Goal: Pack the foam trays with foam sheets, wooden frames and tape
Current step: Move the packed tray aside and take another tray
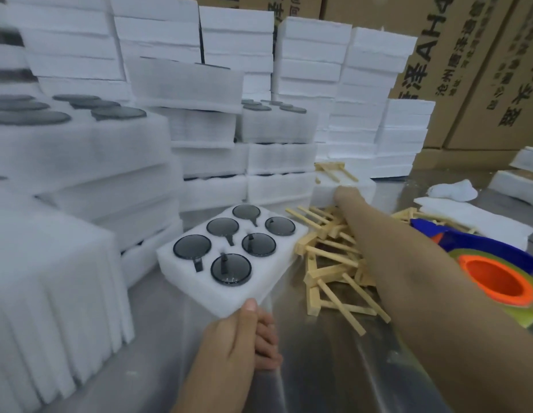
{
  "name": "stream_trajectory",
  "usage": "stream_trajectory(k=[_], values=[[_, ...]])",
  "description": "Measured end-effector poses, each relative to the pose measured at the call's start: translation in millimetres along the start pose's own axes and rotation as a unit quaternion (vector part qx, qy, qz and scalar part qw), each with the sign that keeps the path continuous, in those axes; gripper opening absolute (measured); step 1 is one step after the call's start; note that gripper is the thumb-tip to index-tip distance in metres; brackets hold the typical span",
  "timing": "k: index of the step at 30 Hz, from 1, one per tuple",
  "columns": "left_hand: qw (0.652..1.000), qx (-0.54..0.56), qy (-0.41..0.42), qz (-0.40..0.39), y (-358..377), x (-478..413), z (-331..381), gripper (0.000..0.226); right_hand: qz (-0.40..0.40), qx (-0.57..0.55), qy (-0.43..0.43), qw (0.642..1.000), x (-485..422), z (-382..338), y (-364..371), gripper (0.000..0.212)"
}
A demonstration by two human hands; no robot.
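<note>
Left hand (244,338) pinches foam tray (260,283) near corner; right hand (345,194), blurred, stretched over wooden frames (327,265)

Foam tray (268,281): white foam, matt, finely fibrous.
Discs (192,246): smoky, translucent, glossy.
Wooden frames (330,263): pale bare wood, unvarnished.
Tape dispenser (494,281): glossy blue and orange plastic.
Worktop (318,368): smooth, reflective sheen.
Cardboard boxes (456,55): brown, matt, printed.

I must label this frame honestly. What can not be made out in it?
Right hand: head view; hidden behind its own forearm and blurred, so its grip on the foam block is unclear.
Tape dispenser: head view; cut by the right edge, partly behind the right forearm.
Cardboard box print: head view; cut by the top edge.
</note>
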State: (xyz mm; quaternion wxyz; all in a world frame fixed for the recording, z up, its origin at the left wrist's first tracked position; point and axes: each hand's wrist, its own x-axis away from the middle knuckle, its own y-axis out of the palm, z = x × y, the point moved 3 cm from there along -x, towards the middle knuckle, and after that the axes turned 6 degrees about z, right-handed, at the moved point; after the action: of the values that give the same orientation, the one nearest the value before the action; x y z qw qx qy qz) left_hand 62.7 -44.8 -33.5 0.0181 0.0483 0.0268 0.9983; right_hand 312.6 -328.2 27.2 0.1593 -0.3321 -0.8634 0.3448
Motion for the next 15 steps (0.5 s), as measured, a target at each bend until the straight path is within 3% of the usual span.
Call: stream_trajectory(k=[2, 4, 6, 8, 10, 12, 13, 15], values=[[1.000, 0.025, 0.010, 0.012, 1.9, 0.1, 3.2, 0.041, 0.013, -0.120, 0.026, 0.992, 27.0, -10.4, -8.8, 0.045], [0.999, 0.000, 0.046, 0.011, 1.5, -0.1, 5.0, 0.040, 0.084, -0.197, -0.003, 0.977, 58.2, -25.7, -26.3, 0.042], [0.998, -0.018, 0.059, 0.010, 2.0, 2.4, 6.9, 0.038, 0.106, -0.262, -0.098, 0.954, 106.5, -36.8, -39.7, 0.047], [0.998, -0.028, 0.060, 0.017, 1.0, 4.9, 10.6, 0.038, 0.072, -0.319, -0.210, 0.921, 170.6, -29.8, -43.0, 0.049], [0.997, -0.006, 0.063, 0.040, -3.3, 6.8, 14.8, 0.041, -0.003, -0.271, -0.355, 0.895, 235.9, -8.2, -33.3, 0.046], [0.992, 0.012, 0.092, 0.084, -11.0, 10.4, 19.4, 0.043, -0.085, -0.126, -0.487, 0.860, 286.4, 18.7, -13.0, 0.046], [0.986, 0.012, 0.119, 0.113, -16.9, 12.6, 20.9, 0.043, -0.114, -0.065, -0.529, 0.839, 300.7, 30.9, -2.3, 0.045], [0.968, -0.005, 0.193, 0.163, -30.1, 19.0, 26.4, 0.040, -0.160, -0.032, -0.536, 0.828, 313.6, 45.4, 9.6, 0.038]])
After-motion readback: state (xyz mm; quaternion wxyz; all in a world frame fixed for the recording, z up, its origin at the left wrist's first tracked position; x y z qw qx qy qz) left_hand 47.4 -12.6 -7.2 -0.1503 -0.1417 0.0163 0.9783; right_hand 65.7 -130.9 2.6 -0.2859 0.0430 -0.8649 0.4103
